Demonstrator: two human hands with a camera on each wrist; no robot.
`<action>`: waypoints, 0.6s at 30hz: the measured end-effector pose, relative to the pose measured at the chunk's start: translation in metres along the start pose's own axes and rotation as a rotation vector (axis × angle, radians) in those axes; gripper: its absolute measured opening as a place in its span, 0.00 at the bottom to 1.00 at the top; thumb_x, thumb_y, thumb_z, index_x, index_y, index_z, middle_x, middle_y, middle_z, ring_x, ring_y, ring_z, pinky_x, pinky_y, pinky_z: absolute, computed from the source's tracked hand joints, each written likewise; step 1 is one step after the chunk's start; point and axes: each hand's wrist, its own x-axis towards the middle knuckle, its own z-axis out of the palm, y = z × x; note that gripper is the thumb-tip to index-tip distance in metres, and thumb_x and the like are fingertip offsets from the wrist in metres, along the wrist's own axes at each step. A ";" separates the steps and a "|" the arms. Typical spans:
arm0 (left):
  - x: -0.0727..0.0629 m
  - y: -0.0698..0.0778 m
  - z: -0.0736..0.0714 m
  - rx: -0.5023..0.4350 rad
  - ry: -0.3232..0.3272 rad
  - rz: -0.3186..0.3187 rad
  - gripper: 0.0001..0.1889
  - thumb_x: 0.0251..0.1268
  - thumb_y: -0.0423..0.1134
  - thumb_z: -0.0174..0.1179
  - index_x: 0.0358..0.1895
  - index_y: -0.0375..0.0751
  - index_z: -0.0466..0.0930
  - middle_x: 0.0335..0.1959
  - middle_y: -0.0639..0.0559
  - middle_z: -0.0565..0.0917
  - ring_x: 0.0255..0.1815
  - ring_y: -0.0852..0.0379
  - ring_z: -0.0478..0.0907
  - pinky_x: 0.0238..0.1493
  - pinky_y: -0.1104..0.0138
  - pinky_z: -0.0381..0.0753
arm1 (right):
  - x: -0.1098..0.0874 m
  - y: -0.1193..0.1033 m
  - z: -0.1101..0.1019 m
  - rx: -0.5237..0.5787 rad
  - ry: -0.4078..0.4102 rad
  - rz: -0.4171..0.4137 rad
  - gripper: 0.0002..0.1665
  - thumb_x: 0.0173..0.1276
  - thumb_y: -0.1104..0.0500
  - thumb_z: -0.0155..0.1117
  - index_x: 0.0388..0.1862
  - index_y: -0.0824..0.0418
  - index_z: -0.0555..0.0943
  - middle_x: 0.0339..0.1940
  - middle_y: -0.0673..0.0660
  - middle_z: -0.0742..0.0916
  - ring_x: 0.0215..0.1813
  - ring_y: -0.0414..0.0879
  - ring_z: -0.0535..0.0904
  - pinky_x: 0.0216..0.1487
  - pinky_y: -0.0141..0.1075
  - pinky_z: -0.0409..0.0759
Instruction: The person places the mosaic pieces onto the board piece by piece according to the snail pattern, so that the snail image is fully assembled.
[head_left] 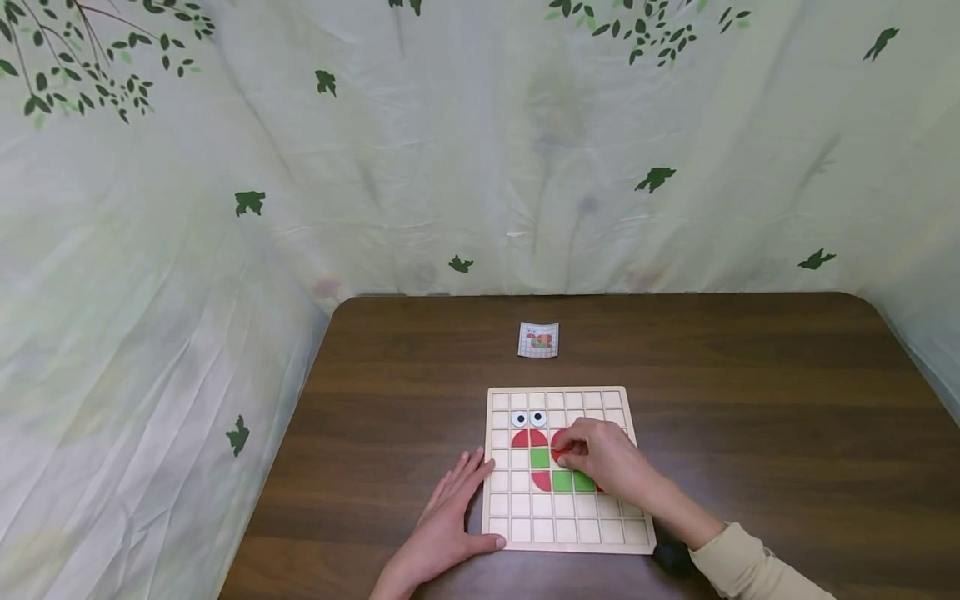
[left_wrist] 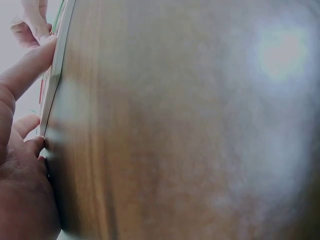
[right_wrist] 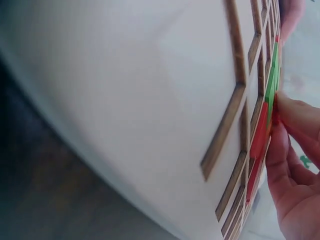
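A pale grid board [head_left: 566,529] with square cells lies on the table. Along its left edge rests my left hand [head_left: 453,517], fingers fairly straight, with the thumb at the near left corner. Over the middle cells, my right hand [head_left: 611,457] pinches a small red piece [right_wrist: 276,114] between thumb and finger; the fingers hide most of it. Two eye pieces [head_left: 528,418] sit in upper cells, above red quarter-round pieces [head_left: 529,438]. Lower down are a single green square [head_left: 540,458] and a row with a red quarter-round [head_left: 542,481] and green squares [head_left: 562,481].
Behind the board lies a small picture card [head_left: 538,340] showing a coloured grid figure. A dark round object [head_left: 672,557] sits under the right wrist by the board's near right corner. The brown table [head_left: 787,417] meets a leaf-printed curtain [head_left: 480,167] at the back.
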 end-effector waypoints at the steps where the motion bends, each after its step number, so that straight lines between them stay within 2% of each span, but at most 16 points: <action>1: 0.000 0.000 0.000 0.002 0.000 0.002 0.51 0.47 0.56 0.74 0.76 0.51 0.60 0.80 0.56 0.51 0.80 0.53 0.39 0.74 0.47 0.41 | 0.000 0.000 0.000 -0.004 0.001 -0.002 0.07 0.56 0.61 0.77 0.33 0.51 0.88 0.29 0.39 0.81 0.29 0.35 0.73 0.31 0.30 0.76; 7: 0.001 -0.001 0.000 0.003 -0.003 0.003 0.51 0.47 0.55 0.75 0.76 0.51 0.60 0.80 0.57 0.50 0.80 0.53 0.39 0.74 0.47 0.41 | -0.002 0.001 0.000 -0.020 0.012 0.002 0.06 0.57 0.59 0.77 0.32 0.50 0.88 0.29 0.39 0.81 0.29 0.35 0.73 0.32 0.30 0.76; 12: 0.000 -0.001 0.000 0.010 0.002 0.004 0.51 0.47 0.55 0.75 0.76 0.50 0.60 0.80 0.56 0.51 0.80 0.53 0.40 0.74 0.48 0.42 | -0.006 0.001 0.001 0.003 0.042 0.012 0.08 0.58 0.64 0.75 0.33 0.51 0.87 0.30 0.40 0.81 0.30 0.35 0.73 0.32 0.30 0.76; 18: -0.001 -0.002 0.001 0.003 0.009 0.006 0.51 0.47 0.55 0.75 0.76 0.50 0.60 0.80 0.56 0.51 0.80 0.53 0.40 0.74 0.48 0.42 | -0.015 0.003 -0.006 0.078 0.050 0.028 0.08 0.62 0.61 0.73 0.40 0.53 0.87 0.33 0.41 0.82 0.32 0.37 0.74 0.33 0.31 0.76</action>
